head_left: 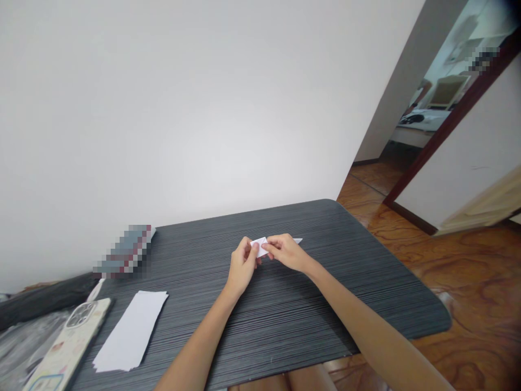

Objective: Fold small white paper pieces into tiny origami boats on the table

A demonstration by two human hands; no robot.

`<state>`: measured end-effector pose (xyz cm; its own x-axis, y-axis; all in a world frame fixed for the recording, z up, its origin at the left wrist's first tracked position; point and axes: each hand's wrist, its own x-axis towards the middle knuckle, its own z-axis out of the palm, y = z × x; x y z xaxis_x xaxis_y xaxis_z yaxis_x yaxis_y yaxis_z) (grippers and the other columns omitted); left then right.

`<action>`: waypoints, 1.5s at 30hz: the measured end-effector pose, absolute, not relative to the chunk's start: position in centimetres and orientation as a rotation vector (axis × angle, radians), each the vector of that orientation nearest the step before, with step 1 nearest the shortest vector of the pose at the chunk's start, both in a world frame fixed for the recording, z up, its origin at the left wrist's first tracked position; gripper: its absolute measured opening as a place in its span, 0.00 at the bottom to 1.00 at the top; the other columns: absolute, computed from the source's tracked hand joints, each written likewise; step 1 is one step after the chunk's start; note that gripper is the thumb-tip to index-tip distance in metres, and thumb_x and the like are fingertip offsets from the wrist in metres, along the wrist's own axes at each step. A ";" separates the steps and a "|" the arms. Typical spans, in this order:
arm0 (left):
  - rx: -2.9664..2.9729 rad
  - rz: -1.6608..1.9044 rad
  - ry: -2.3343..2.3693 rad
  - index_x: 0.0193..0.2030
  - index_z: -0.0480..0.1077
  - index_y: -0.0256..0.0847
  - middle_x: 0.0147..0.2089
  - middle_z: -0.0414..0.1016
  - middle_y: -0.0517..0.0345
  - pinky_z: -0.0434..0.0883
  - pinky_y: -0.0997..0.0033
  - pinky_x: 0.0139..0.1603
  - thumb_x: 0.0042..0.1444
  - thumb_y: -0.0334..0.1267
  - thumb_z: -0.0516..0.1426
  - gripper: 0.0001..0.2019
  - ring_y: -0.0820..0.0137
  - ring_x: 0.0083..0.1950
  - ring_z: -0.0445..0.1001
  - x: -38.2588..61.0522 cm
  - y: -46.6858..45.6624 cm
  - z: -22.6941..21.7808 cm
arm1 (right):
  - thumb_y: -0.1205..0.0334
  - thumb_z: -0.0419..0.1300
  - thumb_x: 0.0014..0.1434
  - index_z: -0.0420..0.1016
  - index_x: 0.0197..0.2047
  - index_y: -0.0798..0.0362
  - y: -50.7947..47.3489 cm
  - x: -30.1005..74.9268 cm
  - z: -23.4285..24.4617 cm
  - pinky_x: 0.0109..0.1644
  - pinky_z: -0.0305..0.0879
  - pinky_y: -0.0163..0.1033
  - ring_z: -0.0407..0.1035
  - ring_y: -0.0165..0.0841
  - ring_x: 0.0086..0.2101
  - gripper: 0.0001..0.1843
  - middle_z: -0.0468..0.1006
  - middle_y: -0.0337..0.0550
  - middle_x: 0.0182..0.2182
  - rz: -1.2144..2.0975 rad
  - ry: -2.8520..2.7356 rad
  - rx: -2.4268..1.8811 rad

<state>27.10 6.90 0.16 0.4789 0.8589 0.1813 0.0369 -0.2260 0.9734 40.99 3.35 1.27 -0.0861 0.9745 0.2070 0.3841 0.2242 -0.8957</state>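
Observation:
A small piece of folded white paper is held up between both hands over the middle of the dark table. My left hand pinches its left side, thumb on top and fingers beneath. On the right side my right hand grips it the same way, its thumb near the paper's centre. A crease line runs over the paper's face. Behind my right hand a pointed white paper piece sticks out; its other end is hidden by the hand.
A stack of white paper strips lies at the left, beside a phone in a patterned case. A blurred-out book-like object rests at the back left, near the white wall. Wooden floor shows beyond the table's right edge.

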 end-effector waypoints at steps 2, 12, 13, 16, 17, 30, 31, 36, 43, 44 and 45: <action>1.636 0.988 0.801 0.27 0.60 0.37 0.22 0.64 0.64 0.60 0.80 0.21 0.50 0.45 0.53 0.12 0.79 0.21 0.62 26.9 7.1 0.4 | 0.55 0.51 0.55 0.60 0.17 0.56 3.3 41.1 1.3 0.21 0.50 0.30 0.55 0.23 0.17 0.19 0.61 0.34 0.14 0.854 -1.646 -1.309; 1.374 1.045 0.775 0.24 0.59 0.37 0.19 0.58 0.66 0.55 0.81 0.17 0.46 0.45 0.56 0.13 0.81 0.18 0.55 27.3 6.7 0.3 | 0.54 0.49 0.56 0.62 0.22 0.56 3.4 40.3 1.1 0.22 0.55 0.30 0.57 0.24 0.19 0.16 0.62 0.35 0.17 0.871 -1.546 -1.225; 1.385 1.054 0.778 0.24 0.59 0.37 0.19 0.58 0.66 0.55 0.81 0.17 0.46 0.44 0.56 0.13 0.80 0.19 0.56 27.3 6.6 0.3 | 0.53 0.50 0.55 0.63 0.22 0.56 3.4 40.2 1.1 0.22 0.55 0.30 0.57 0.24 0.19 0.17 0.62 0.35 0.17 0.872 -1.528 -1.231; 1.405 1.024 0.761 0.23 0.60 0.37 0.20 0.60 0.65 0.57 0.81 0.18 0.46 0.44 0.56 0.13 0.80 0.20 0.59 27.2 6.5 0.5 | 0.51 0.50 0.55 0.63 0.20 0.56 3.4 40.2 1.0 0.21 0.55 0.30 0.58 0.24 0.18 0.19 0.62 0.35 0.15 0.915 -1.467 -1.240; 1.399 1.004 0.759 0.23 0.61 0.37 0.20 0.61 0.65 0.58 0.81 0.19 0.45 0.44 0.57 0.13 0.79 0.20 0.60 27.2 6.5 0.5 | 0.50 0.50 0.55 0.63 0.19 0.56 3.4 40.2 1.1 0.20 0.55 0.30 0.57 0.24 0.17 0.20 0.62 0.35 0.14 0.936 -1.451 -1.233; 1.442 1.054 0.919 0.24 0.64 0.35 0.13 0.63 0.65 0.53 0.81 0.12 0.51 0.44 0.53 0.13 0.81 0.11 0.58 27.0 6.7 0.8 | 0.50 0.53 0.52 0.65 0.23 0.57 3.7 40.9 0.8 0.13 0.46 0.27 0.54 0.20 0.10 0.18 0.67 0.35 0.13 1.245 -1.401 -1.184; 1.432 1.054 0.907 0.26 0.64 0.35 0.13 0.64 0.65 0.53 0.81 0.12 0.50 0.43 0.53 0.12 0.81 0.11 0.58 27.0 6.7 0.9 | 0.50 0.54 0.51 0.64 0.23 0.58 3.7 41.0 0.9 0.12 0.46 0.27 0.56 0.21 0.10 0.18 0.68 0.36 0.13 1.283 -1.394 -1.176; 1.458 0.970 0.716 0.37 0.63 0.34 0.20 0.68 0.63 0.57 0.82 0.14 0.49 0.40 0.55 0.13 0.79 0.15 0.63 27.0 6.8 0.9 | 0.50 0.55 0.50 0.65 0.21 0.59 3.6 41.5 1.2 0.13 0.49 0.27 0.56 0.20 0.10 0.19 0.68 0.36 0.13 1.216 -1.374 -1.166; 1.521 1.017 0.675 0.38 0.62 0.35 0.20 0.69 0.63 0.62 0.80 0.18 0.51 0.39 0.54 0.11 0.78 0.17 0.65 26.8 7.0 0.6 | 0.54 0.54 0.52 0.67 0.23 0.59 3.6 41.6 1.1 0.17 0.52 0.28 0.57 0.20 0.13 0.16 0.69 0.37 0.16 1.105 -1.454 -1.119; 1.553 1.003 0.675 0.36 0.63 0.35 0.21 0.69 0.62 0.63 0.79 0.19 0.51 0.39 0.54 0.09 0.77 0.18 0.66 26.7 7.1 0.6 | 0.54 0.54 0.53 0.67 0.22 0.58 3.6 41.7 1.1 0.17 0.53 0.28 0.57 0.20 0.13 0.16 0.69 0.37 0.16 1.063 -1.469 -1.135; 1.586 0.990 0.683 0.33 0.64 0.35 0.21 0.70 0.61 0.64 0.78 0.21 0.51 0.39 0.54 0.08 0.77 0.19 0.67 26.6 7.1 0.6 | 0.55 0.54 0.53 0.68 0.22 0.58 3.6 41.7 1.0 0.18 0.53 0.28 0.57 0.20 0.13 0.16 0.69 0.38 0.16 1.024 -1.489 -1.150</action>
